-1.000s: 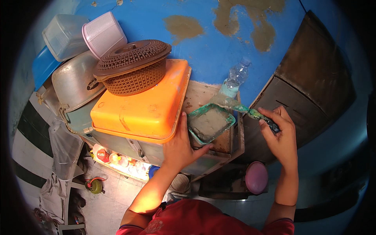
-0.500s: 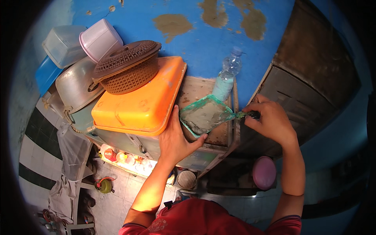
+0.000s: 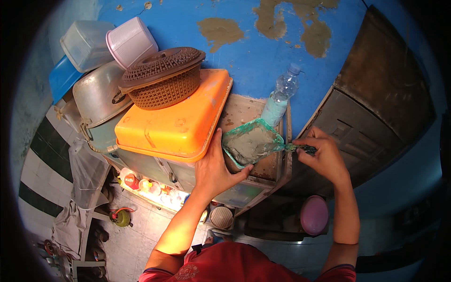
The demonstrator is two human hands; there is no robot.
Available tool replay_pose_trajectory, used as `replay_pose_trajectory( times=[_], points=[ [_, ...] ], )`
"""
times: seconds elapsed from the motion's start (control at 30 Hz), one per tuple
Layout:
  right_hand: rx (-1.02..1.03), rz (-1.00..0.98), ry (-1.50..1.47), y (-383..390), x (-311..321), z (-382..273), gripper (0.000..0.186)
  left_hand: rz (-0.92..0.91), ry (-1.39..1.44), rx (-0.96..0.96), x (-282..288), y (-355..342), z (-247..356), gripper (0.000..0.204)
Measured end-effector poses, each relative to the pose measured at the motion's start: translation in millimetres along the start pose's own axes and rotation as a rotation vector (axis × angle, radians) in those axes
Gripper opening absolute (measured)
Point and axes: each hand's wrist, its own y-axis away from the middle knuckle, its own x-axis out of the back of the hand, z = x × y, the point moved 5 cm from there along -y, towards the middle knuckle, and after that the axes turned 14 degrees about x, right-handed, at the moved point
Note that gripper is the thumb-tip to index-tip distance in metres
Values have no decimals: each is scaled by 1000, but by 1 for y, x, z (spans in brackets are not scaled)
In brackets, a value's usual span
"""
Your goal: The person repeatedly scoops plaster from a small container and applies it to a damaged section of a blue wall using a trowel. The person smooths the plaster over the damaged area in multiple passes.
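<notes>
Left hand point(image 3: 217, 170): fingers spread open, palm against the near edge of the green-rimmed square mesh sieve point(image 3: 251, 142), thumb at its corner.
Right hand point(image 3: 323, 157): fingers closed around the sieve's thin green handle point(image 3: 300, 148).
Sieve: atop the worn shelf cabinet point(image 3: 263, 174), beside the upturned orange plastic tub point(image 3: 176, 122).
Behind: clear plastic bottle point(image 3: 280, 96) against the blue wall point(image 3: 253, 56).

I see little room on the shelf top point(image 3: 244, 115). The big orange tub point(image 3: 176, 122) blocks the left side, with a brown basket point(image 3: 162, 80) on top. A clear bottle point(image 3: 280, 99) stands at the back by the blue wall point(image 3: 253, 51). The green strainer point(image 3: 251, 142) fills the middle. The dark door point(image 3: 371, 108) closes off the right. Only the front edge is open.
</notes>
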Motion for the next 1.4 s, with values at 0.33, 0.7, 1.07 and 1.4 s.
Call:
replay_pose_trajectory(
  times=[0.33, 0.7, 1.07, 1.4],
  points=[
    [183, 2, 221, 1, -1, -35, 31, 27, -34, -27, 2, -2, 1, 123],
    [-21, 73, -15, 9, -18, -14, 30, 34, -16, -34, 2, -1, 1, 123],
    [-34, -77, 93, -2, -30, -33, 32, -13, 25, 3, 0, 0, -2, 125],
    [73, 61, 166, 2, -44, -42, 31, -3, 19, -7, 1, 1, -2, 124]
  ],
)
